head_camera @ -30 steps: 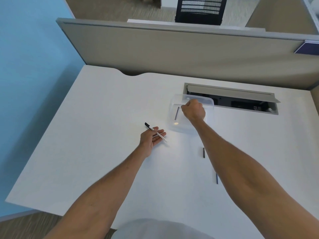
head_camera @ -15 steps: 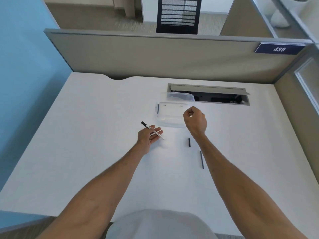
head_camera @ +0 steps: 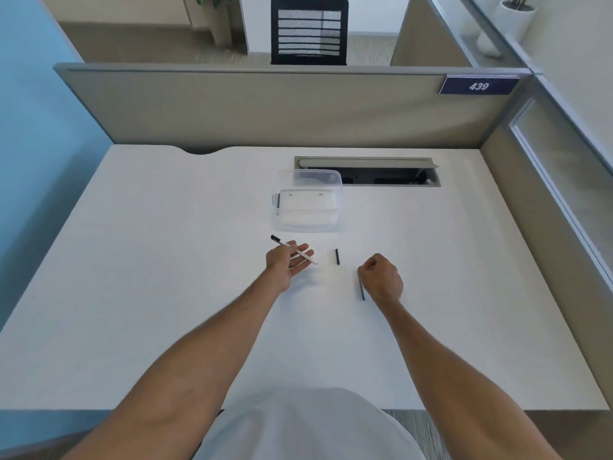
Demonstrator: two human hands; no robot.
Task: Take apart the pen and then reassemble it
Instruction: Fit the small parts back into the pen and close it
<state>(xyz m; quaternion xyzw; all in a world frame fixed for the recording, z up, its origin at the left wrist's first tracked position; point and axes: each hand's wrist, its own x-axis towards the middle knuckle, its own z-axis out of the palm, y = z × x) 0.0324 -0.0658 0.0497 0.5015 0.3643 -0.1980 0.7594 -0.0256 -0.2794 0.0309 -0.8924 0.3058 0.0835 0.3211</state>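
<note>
My left hand point(head_camera: 288, 263) lies palm up on the white desk and holds the white pen body point(head_camera: 298, 253) across its fingers; the pen's black end points up-left. A short black pen piece point(head_camera: 337, 256) lies on the desk between my hands. My right hand point(head_camera: 381, 277) is a closed fist resting on the desk. A long thin dark piece point(head_camera: 362, 291) lies along the fist's left edge, its upper end at the curled fingers. I cannot tell whether the fist encloses anything.
A clear plastic container point(head_camera: 306, 224) stands just beyond my hands, with a dark pen piece point(head_camera: 278, 200) against its left wall. Behind it is an open cable slot point(head_camera: 368, 174) in the desk point(head_camera: 166, 260). Grey partitions close off the back and right.
My right hand has left the container and come back towards me, ending as a fist beside the long dark piece. The left hand has kept the pen body. The camera has tilted up.
</note>
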